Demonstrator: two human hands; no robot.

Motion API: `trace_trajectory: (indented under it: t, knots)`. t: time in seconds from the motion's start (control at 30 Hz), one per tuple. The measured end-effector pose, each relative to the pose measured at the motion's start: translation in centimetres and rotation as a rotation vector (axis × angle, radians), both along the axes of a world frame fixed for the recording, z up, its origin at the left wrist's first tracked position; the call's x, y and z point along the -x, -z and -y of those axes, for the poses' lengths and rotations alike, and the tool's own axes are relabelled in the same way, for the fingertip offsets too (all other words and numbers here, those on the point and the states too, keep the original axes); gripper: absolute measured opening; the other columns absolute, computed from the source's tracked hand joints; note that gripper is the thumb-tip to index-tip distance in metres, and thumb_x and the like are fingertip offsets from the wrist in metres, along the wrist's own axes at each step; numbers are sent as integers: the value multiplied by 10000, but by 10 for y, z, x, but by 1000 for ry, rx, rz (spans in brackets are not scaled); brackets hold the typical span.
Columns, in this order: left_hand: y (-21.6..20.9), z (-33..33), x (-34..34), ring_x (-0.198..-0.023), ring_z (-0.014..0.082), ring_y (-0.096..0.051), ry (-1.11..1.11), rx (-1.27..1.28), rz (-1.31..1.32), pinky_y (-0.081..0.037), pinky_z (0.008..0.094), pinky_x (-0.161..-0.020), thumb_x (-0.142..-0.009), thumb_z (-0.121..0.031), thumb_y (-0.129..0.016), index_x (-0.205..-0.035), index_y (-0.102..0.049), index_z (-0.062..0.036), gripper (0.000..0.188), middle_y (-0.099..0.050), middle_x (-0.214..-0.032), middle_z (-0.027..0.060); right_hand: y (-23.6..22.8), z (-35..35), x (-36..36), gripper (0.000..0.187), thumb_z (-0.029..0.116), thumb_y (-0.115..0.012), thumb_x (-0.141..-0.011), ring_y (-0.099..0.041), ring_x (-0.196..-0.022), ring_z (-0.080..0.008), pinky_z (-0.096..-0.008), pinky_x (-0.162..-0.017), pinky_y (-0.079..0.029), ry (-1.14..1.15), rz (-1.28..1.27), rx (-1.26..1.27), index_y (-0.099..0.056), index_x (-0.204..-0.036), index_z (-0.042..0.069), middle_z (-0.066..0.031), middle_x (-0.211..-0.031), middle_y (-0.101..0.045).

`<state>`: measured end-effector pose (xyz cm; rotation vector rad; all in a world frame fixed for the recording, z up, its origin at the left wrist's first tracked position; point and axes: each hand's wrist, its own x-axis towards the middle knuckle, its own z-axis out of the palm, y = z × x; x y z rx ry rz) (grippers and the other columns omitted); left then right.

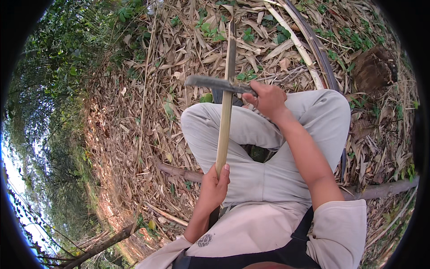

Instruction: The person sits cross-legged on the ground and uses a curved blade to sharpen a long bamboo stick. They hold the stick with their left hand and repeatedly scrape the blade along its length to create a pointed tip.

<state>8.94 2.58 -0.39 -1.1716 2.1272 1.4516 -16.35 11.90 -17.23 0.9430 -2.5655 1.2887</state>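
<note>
My left hand is closed around the lower end of a long bamboo strip, which slants up and away from me. The strip is pale yellow along its near half and darker toward its far end. In my right hand is the handle of a machete; its broad grey blade points left. That blade lies across the strip at about mid-length and appears to touch it. Below the strip are my bent legs in pale trousers. The right-hand fingers partly hide the machete's handle.
At the upper right, a pale split strip and a dark long strip lie side by side. A brown stump stands farther right. Dry leaves cover the ground. A branch runs beside me; green bushes grow at left.
</note>
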Motion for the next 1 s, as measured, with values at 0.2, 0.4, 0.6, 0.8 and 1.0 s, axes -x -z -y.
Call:
trace_trajectory:
  t: [0.2,0.4,0.6,0.8,1.0]
  knots:
    - [-9,16,-33,-487,37,-372,-108,-229,-40,-321,218,-446,-1070,-329,-458,-1049,-561,-52,296,-441,-627,-31,-13,-18,72,687,614,-370,-1010,-581,-678,-450,-499,-652,-446,292,362,58,-632,-861,-3,-234,-658,-580]
    - [0,35,23,-434,83,-437,-153,-524,-204,-348,215,-420,-1081,-384,-392,-1195,-512,-45,378,-533,-683,35,-41,-15,7,607,644,-496,-951,-603,-548,-362,-446,-498,-451,-23,103,125,-522,-781,62,-144,-591,-563]
    - [9,39,59,-536,124,-575,137,-322,-320,-411,224,-458,-1061,-328,-463,-1160,-509,-43,305,-650,-868,120,-70,-7,-48,602,650,-586,-881,-619,-525,-268,-384,-478,-470,-216,-167,140,-524,-742,68,-88,-601,-577]
    - [-1,29,69,-468,54,-406,-160,-554,-173,-321,215,-414,-1064,-349,-462,-1062,-522,-47,308,-467,-707,-1,-67,-3,-54,646,695,-572,-848,-605,-545,-279,-390,-500,-454,-274,-182,150,-515,-735,61,-87,-619,-549]
    - [-4,13,69,-422,33,-308,-106,-338,-147,-264,208,-375,-1079,-397,-395,-1002,-509,-53,370,-371,-635,-37,-54,-3,-34,620,685,-570,-859,-614,-520,-258,-379,-473,-478,-209,-330,103,-522,-709,85,-69,-611,-599]
